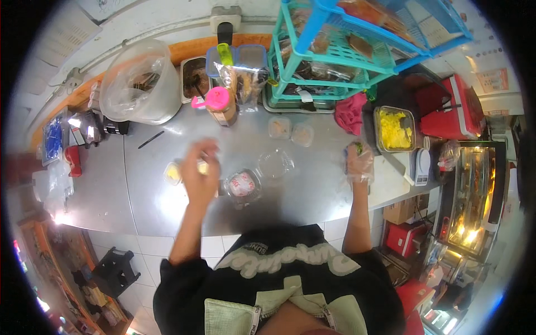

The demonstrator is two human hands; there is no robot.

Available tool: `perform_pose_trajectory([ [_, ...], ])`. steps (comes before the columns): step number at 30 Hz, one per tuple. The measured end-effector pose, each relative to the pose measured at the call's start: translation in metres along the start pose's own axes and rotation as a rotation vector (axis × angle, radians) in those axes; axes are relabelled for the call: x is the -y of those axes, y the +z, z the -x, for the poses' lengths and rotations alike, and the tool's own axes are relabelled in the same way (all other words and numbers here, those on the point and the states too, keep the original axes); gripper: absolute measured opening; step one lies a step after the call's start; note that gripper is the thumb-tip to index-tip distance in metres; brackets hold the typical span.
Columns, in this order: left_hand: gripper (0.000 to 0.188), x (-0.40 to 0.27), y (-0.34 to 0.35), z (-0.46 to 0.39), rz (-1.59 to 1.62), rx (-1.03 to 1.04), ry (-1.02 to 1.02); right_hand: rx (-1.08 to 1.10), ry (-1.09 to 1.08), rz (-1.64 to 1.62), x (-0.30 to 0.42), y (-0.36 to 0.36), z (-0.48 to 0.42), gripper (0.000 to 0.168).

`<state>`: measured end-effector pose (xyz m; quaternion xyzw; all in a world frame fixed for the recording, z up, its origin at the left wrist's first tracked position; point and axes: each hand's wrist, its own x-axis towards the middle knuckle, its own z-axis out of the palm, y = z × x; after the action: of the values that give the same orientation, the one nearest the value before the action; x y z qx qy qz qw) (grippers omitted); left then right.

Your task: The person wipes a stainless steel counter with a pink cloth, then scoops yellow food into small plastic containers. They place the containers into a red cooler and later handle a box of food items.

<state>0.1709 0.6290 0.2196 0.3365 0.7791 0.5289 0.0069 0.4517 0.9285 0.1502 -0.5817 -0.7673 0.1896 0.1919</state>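
My left hand [202, 167] is blurred above the steel worktop, its fingers curled over small cups of yellow food [172, 173]; whether it grips one I cannot tell. Right of it stands an open clear plastic container [243, 189] holding a white wrapped item with red print [241, 184], its clear lid [275, 163] spread behind. My right hand [359, 161], in a clear plastic glove, is at the cutting board's left edge, with something green showing at its fingers; its grip is unclear. Two small lidded tubs [279, 127] sit further back.
A white cutting board [387, 178] bears a knife [398, 167], beside a kitchen scale [422, 166]. Behind are a glass dish of yellow food [394, 129], a pink cloth [351, 114], a teal plastic rack [335, 60], a pink-lidded jar [221, 106] and a large plastic tub [138, 94]. A pen [151, 140] lies left.
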Motion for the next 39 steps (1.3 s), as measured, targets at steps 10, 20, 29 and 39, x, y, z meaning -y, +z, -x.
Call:
perform_pose_trajectory([
  [10,0.021,0.018,0.059,0.227,-0.163,0.752,-0.362,0.164,-0.159,-0.094,-0.139,0.040,0.020,0.038],
  [20,0.076,0.071,0.094,0.418,0.017,0.896,-0.936,0.589,0.284,-1.215,-0.158,0.061,0.053,0.022],
  [29,0.037,-0.106,0.142,0.296,0.035,0.258,-0.478,0.853,0.792,-1.367,-0.060,0.059,0.166,0.019],
  [39,0.020,-0.084,0.155,0.273,0.026,-0.006,-0.191,0.896,0.769,-1.650,-0.046,0.019,0.214,0.024],
])
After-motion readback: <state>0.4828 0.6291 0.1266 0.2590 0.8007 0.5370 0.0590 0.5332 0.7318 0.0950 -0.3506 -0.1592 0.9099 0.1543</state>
